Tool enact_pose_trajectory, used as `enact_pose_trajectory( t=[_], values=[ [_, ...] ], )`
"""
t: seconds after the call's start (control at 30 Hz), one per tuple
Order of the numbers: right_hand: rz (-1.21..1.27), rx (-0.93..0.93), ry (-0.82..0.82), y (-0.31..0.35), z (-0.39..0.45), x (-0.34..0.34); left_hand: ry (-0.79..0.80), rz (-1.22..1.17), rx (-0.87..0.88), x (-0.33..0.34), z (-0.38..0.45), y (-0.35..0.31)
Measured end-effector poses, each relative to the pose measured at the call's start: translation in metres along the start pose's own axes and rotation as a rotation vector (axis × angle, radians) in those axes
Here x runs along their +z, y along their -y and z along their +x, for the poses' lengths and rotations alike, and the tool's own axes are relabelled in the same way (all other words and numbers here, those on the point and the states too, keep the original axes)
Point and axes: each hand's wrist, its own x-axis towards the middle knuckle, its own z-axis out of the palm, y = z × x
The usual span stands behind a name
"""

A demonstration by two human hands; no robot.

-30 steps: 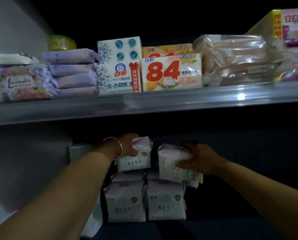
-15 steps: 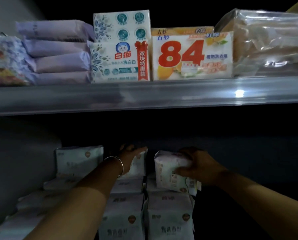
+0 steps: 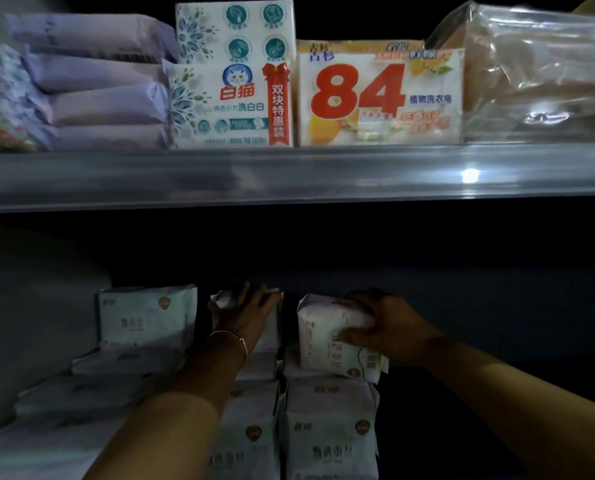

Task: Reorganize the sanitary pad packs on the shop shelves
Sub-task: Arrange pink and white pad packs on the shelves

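Left hand (image 3: 246, 315) hides its pack (image 3: 272, 327) — shelf dim

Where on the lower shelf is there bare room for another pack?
Right of the pack held by the right hand, the shelf looks dark and bare. A narrow gap separates it from the left hand. Leftward, stacked packs crowd it.

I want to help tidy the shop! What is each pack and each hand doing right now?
Left hand: pressing the middle white pad pack.
Right hand: gripping the tilted white pad pack.
Left white pad pack: upright, untouched.
Stacked purple packs: lying flat on the upper shelf.
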Motion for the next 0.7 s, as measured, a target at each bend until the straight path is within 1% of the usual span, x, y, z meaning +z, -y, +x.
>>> enact_pose_trajectory(
  t=[0.07,0.13,0.2,0.27,0.3,0.33,0.37,0.4,0.43,0.5,0.57,0.6,0.63,0.7],
  values=[
    [-0.004,0.001,-0.002,0.0,0.0,0.001,0.017,0.005,-0.015,-0.004,-0.004,-0.003],
    [-0.004,0.004,0.002,0.001,0.0,0.0,0.018,0.102,-0.017,-0.01,-0.013,-0.008],
    [-0.004,0.018,0.001,0.003,-0.002,-0.001,-0.038,0.186,0.018,-0.02,-0.026,-0.015],
    [0.022,0.05,0.005,0.006,-0.004,-0.002,-0.192,0.062,0.106,-0.024,-0.033,-0.019],
    [0.045,0.066,0.009,0.007,-0.006,-0.002,-0.256,-0.096,0.138,-0.023,-0.035,-0.022],
    [0.065,0.077,0.012,0.008,-0.008,-0.003,-0.298,-0.277,0.132,-0.027,-0.037,-0.025],
    [0.083,0.079,0.011,0.009,-0.011,-0.004,-0.309,-0.406,0.1,-0.032,-0.041,-0.027],
    [0.103,0.079,0.005,0.01,-0.014,-0.005,-0.264,-0.549,0.016,-0.038,-0.046,-0.031],
    [0.123,0.077,-0.008,0.012,-0.016,-0.005,-0.18,-0.708,-0.102,-0.046,-0.052,-0.035],
    [0.119,0.054,-0.051,0.017,-0.023,-0.006,0.023,-0.917,-0.249,-0.061,-0.068,-0.043],
    [0.064,0.001,-0.095,0.024,-0.03,-0.004,0.252,-1.331,-0.432,-0.078,-0.086,-0.054],
    [0.046,-0.029,-0.116,0.028,-0.034,-0.002,0.323,-1.454,-0.474,-0.085,-0.093,-0.058],
    [0.032,-0.054,-0.134,0.031,-0.038,0.0,0.355,-1.546,-0.497,-0.089,-0.098,-0.062],
    [0.014,-0.075,-0.155,0.034,-0.045,0.001,0.337,-1.658,-0.504,-0.091,-0.103,-0.068]
  ],
)
